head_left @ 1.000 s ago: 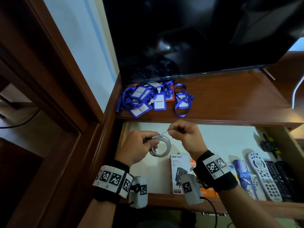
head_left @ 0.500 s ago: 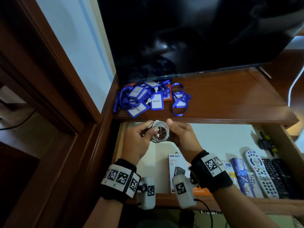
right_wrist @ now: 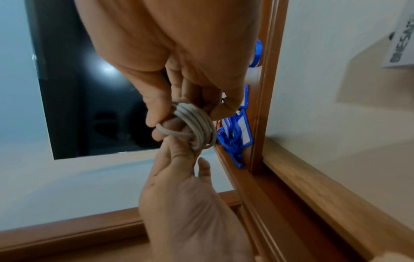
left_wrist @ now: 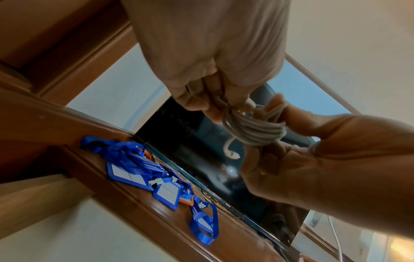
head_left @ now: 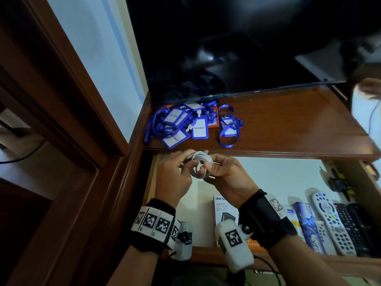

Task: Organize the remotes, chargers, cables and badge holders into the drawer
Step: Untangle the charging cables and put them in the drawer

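Left hand (head_left: 174, 178) and right hand (head_left: 226, 178) raised together over the open drawer (head_left: 268, 174), just in front of the shelf (head_left: 288, 129) edge. Both clamped on one coiled white cable (head_left: 201, 162), held in the air between them. Left fingers (left_wrist: 201, 104) curled round one side of the coil, right thumb and fingers (right_wrist: 156, 109) pinching the other side, with one loop crossing the bundle. A short loose end with its plug hanging under the coil, seen from the left wrist. Black bands with square printed markers on both wrists.

Below the hands, inside the drawer: pale lining, a boxed charger (head_left: 224, 211) standing near the front, partly hidden by the right wrist. To its right, more packets (head_left: 305, 221) in blue and white, then a white remote (head_left: 329, 221) with coloured buttons, a smaller white one partly under it, and black remotes (head_left: 354, 228) beside them towards the right wall. A small dark item in the far right corner, too dim to name.

On the shelf above: a heap of badge holders (head_left: 191, 124), blue-framed with blue lanyards tangled through, one orange frame among them, "PELAWAT" legible on several cards. Behind the heap, a dark TV (head_left: 237, 48), screen off. Dark wooden frame (head_left: 61, 83) to the left, pale wall beside it.
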Tool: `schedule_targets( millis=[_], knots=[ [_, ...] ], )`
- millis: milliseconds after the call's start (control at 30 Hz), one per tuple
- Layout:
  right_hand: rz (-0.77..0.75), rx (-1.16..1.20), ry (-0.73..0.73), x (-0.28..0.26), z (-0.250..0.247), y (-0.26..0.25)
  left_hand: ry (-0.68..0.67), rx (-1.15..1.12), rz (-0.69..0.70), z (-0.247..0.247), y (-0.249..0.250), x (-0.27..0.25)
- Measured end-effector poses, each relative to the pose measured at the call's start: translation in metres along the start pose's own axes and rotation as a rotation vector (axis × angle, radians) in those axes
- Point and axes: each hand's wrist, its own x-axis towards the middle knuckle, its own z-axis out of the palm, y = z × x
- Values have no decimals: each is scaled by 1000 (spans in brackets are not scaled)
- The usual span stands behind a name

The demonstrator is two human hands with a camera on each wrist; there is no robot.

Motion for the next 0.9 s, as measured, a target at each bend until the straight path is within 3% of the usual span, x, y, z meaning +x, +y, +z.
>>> schedule_targets(
  millis=[133,267,467,567,667,767,900],
  knots=[
    [21,140,-102,4,0,-4,19,-4,64,-1,2,1],
    [12,167,-100,5,0,-5,6,-27,0,2,1,2],
    [-33,-81,109,3,-3,4,-26,-43,-179,1,-1,2],
    [-57,-224,318,6,-8,10,-38,-32,-192,0,0,3],
    [0,-343,388,3,-10,7,-11,3,-150,0,0,2],
    [34,-403,361,-3,-13,-1,-14,29,-82,-3,-7,3],
    [46,-305,166,-11,-16,-13,10,30,-31,-8,-11,3]
  ],
)
